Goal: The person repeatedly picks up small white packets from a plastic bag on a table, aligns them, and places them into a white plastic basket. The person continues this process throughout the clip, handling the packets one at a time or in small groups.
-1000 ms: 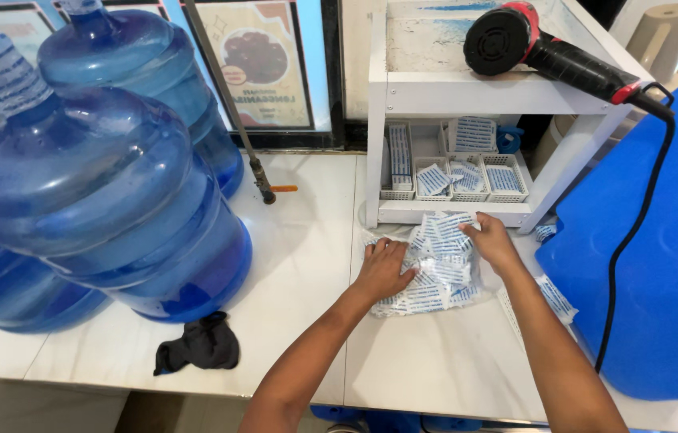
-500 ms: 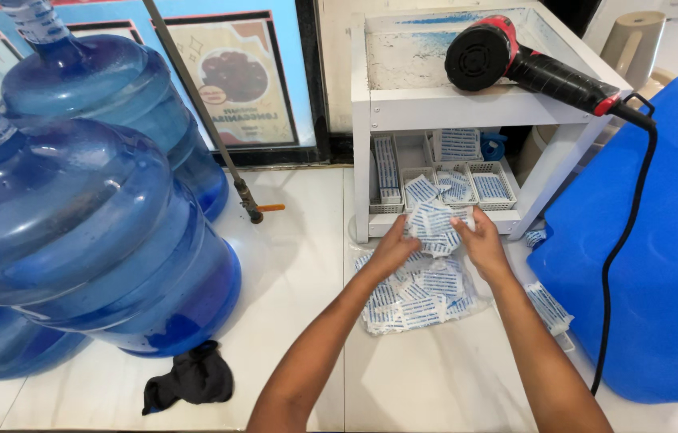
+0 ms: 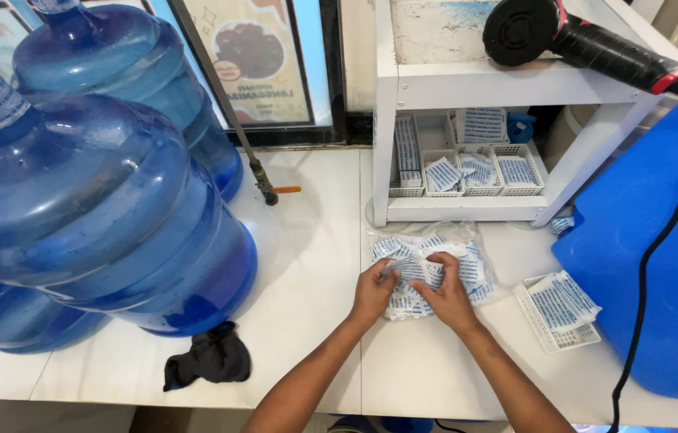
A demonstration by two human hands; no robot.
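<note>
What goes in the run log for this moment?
left hand: on bag of blue-white packets | right hand: same bag | bag: flat on white counter, before shelf

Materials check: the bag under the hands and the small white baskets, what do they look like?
Bag: thin clear plastic film, glossy and crinkled; the blue-printed white labels show through it. Small white baskets: likely rigid moulded plastic, matte, with mesh-like slotted walls. Both hands, left and right, press on the bag.
</note>
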